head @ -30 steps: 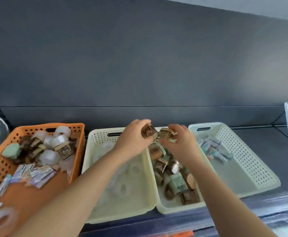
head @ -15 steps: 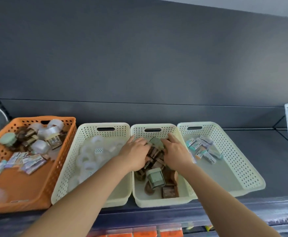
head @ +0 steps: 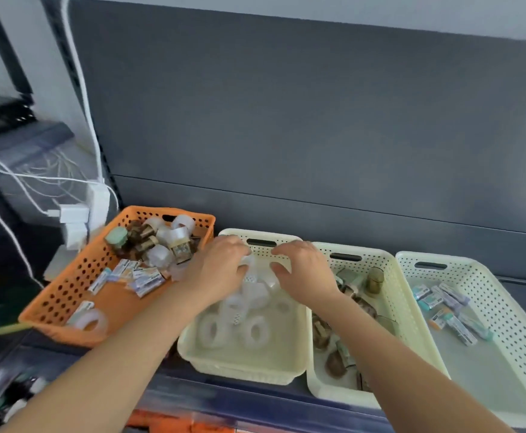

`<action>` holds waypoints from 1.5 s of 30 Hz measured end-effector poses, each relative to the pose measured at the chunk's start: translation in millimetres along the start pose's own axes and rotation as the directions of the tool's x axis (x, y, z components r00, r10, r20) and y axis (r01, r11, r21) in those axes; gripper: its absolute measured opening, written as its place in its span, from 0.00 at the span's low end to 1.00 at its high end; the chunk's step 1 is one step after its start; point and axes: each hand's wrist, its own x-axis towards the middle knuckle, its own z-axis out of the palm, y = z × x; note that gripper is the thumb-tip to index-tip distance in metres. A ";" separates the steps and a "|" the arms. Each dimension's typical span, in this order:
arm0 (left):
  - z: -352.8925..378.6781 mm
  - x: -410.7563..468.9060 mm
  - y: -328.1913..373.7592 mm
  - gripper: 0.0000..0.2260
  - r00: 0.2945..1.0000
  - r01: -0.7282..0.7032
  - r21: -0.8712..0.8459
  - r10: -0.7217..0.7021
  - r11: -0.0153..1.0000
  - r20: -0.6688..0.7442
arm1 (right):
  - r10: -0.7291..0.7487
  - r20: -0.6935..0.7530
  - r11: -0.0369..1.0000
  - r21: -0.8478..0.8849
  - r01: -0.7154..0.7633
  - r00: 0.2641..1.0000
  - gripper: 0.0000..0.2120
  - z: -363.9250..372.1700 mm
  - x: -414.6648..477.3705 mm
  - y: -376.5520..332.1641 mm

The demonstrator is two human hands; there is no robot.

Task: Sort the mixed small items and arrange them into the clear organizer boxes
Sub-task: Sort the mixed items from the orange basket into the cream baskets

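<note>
An orange basket (head: 68,292) on the left holds the mixed items: clear tape rolls, brown and gold pieces, small flat packets. To its right stand three cream baskets. The first cream basket (head: 249,367) holds clear tape rolls (head: 255,331). My left hand (head: 218,270) and my right hand (head: 302,270) hover over its far end, fingers curled among the rolls; a grip on a roll cannot be made out. The middle cream basket (head: 392,295) holds brown and gold pieces. The right cream basket (head: 505,310) holds flat packets (head: 452,307).
A dark grey shelf back panel rises behind the baskets. White cables and plugs (head: 74,214) hang left of the orange basket. The dark shelf's front edge (head: 255,398) runs below the baskets, with orange items beneath it.
Both hands left the middle basket of brown pieces and moved left to the basket of tape rolls. The view swung left, so the cables and plugs now show.
</note>
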 end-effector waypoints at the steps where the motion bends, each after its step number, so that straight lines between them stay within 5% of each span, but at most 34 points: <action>1: -7.0 -6.3 -13.8 0.11 0.999 0.038 0.018 -0.038 0.999 -0.004 | -0.042 0.020 0.999 0.016 0.042 0.999 0.15 5.3 5.2 -14.5; 8: -35.0 -54.3 -103.9 0.06 0.959 0.271 0.099 -0.277 0.957 0.053 | -0.300 0.165 0.953 0.013 0.302 0.940 0.11 53.5 32.5 -108.0; 15: -19.2 -83.9 -173.1 0.15 0.844 0.410 0.204 -0.455 0.889 0.285 | -0.363 0.454 0.877 -0.127 0.463 0.814 0.15 100.0 58.7 -163.9; 23: 4.2 -68.6 -204.6 0.23 0.884 0.303 0.231 -0.363 0.925 0.295 | -0.341 0.567 0.820 -0.211 0.532 0.750 0.25 134.4 82.6 -182.4; 33: 10.7 -60.1 -211.5 0.14 0.930 0.179 0.210 -0.235 0.961 0.282 | -0.296 0.532 0.800 -0.316 0.511 0.793 0.11 147.6 80.7 -185.7; 38: 11.8 -60.9 -212.0 0.17 0.908 0.239 0.054 -0.243 0.969 0.341 | -0.312 0.548 0.822 -0.254 0.510 0.776 0.12 146.0 80.7 -183.1; 42: 17.5 -59.7 -205.3 0.20 0.874 0.319 -0.029 -0.282 0.947 0.395 | -0.254 0.542 0.884 -0.205 0.419 0.801 0.26 149.2 78.6 -179.7; 45: 22.6 -61.6 -200.5 0.18 0.866 0.342 -0.049 -0.294 0.938 0.404 | -0.217 0.577 0.885 -0.224 0.408 0.788 0.21 149.6 79.1 -178.8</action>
